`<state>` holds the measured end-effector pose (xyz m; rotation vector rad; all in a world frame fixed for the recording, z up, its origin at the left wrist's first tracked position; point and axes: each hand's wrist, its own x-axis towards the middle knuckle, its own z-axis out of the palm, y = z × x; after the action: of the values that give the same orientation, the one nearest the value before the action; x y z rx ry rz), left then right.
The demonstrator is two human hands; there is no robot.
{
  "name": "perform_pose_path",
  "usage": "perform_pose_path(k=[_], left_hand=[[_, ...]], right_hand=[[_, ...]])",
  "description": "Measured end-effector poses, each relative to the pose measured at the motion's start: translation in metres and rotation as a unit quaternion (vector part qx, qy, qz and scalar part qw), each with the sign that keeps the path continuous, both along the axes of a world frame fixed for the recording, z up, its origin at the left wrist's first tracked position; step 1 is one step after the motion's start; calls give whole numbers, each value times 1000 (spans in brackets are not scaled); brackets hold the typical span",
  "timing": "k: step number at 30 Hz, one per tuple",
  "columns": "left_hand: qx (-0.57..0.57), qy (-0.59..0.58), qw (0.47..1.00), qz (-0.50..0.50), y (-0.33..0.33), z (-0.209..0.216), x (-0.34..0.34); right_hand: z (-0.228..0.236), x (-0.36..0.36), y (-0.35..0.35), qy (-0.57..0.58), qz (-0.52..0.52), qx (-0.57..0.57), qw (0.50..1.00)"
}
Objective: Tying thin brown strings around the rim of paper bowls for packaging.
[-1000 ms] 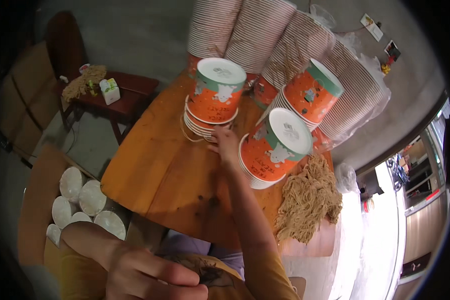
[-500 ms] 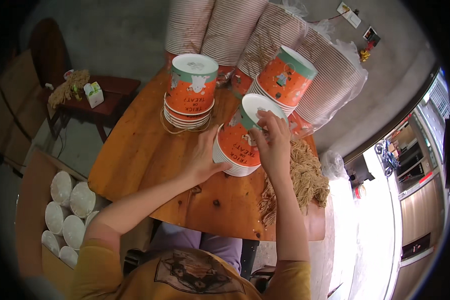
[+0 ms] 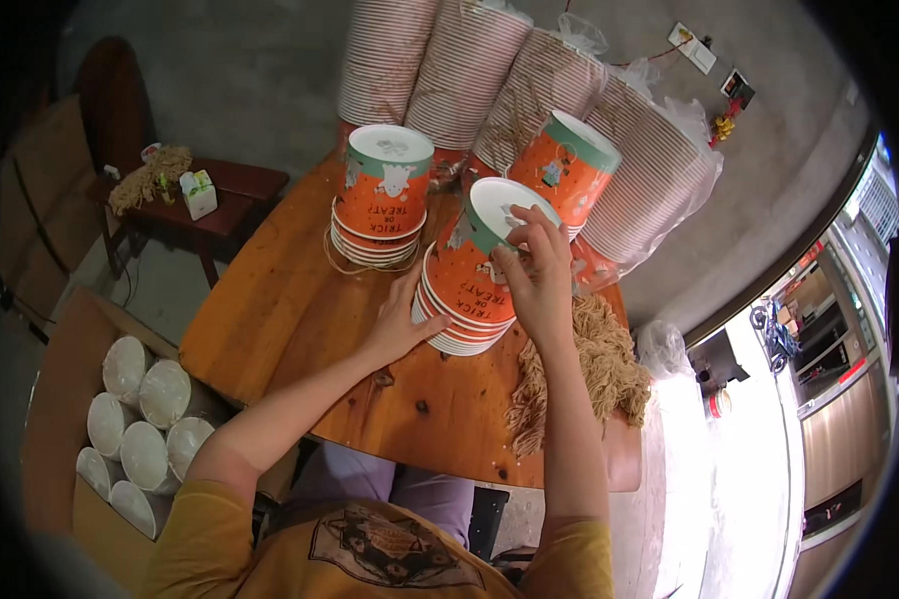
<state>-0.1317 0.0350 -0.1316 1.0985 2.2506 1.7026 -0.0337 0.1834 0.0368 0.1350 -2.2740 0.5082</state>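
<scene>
In front of me on the wooden table stands an upside-down stack of orange paper buckets [image 3: 464, 270] with green bands and white bottoms. My left hand [image 3: 405, 324] grips its lower left side, thumb across the white rims. At the upper right of the same stack, my right hand [image 3: 539, 265] has its fingers curled at the top bucket's bottom edge, thumb against the side. Orange strips show between several lower rims. To the left is another inverted bucket stack [image 3: 385, 190] with a loop of cord around its base. Behind my right hand stands a third inverted stack [image 3: 569, 170].
Tall plastic-wrapped bucket stacks [image 3: 469, 75] line the table's back. A bundle of tan cord [image 3: 604, 364] lies on the right side of the table [image 3: 300, 329]. At lower left, a cardboard box [image 3: 60, 429] holds several wrapped white cylinders. A dark red bench [image 3: 235, 180] is farther back.
The rims in the stack under my hands have spread, with more orange showing between them. Both hands stay on the stack. My view has shifted slightly.
</scene>
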Motion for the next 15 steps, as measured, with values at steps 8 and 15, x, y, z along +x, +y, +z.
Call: perform_pose_path(k=[8,15], left_hand=[[7,-71,997,14,10,5,4],[69,-28,995,71,10,15,1]], right_hand=[[14,7,12,23,26,-35,999],[63,59,30,188,92,-189,960]])
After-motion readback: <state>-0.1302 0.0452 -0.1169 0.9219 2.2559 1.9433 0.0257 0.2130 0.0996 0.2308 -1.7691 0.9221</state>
